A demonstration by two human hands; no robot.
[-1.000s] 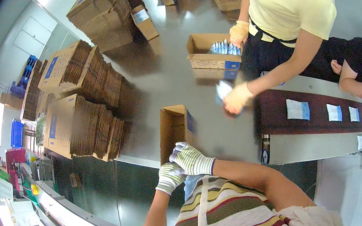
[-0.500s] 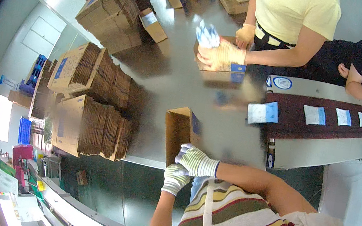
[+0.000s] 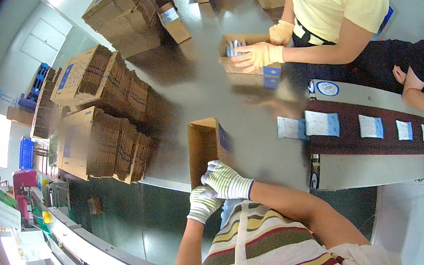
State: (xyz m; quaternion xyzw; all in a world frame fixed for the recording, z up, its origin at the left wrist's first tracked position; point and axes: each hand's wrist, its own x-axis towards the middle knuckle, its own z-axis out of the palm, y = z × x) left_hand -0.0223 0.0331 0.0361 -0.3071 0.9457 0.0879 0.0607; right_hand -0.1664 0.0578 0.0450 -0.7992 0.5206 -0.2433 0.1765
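An open cardboard box (image 3: 201, 150), brown inside with a blue patch on its right side, rests on the grey table's near edge. Both my hands wear striped knit gloves at its near end. My right hand (image 3: 226, 181) has its fingers curled over that end. Just below and partly behind it, my left hand (image 3: 204, 204) is closed at the same near edge. The right glove overlaps the left, so some fingertips are hidden. The box's bottom is only partly visible.
Stacks of flattened cartons (image 3: 101, 139) stand left. A conveyor (image 3: 374, 171) at right carries white-and-blue packets (image 3: 321, 124); another packet (image 3: 291, 129) lies at its end. Across the table, a co-worker's gloved hand (image 3: 261, 56) reaches into a box (image 3: 267, 73). Another person sits beyond the conveyor.
The co-worker's hand has lowered packets into the far box. Packets have advanced leftward along the conveyor, one now at its end. My hands stay at the box's near edge.
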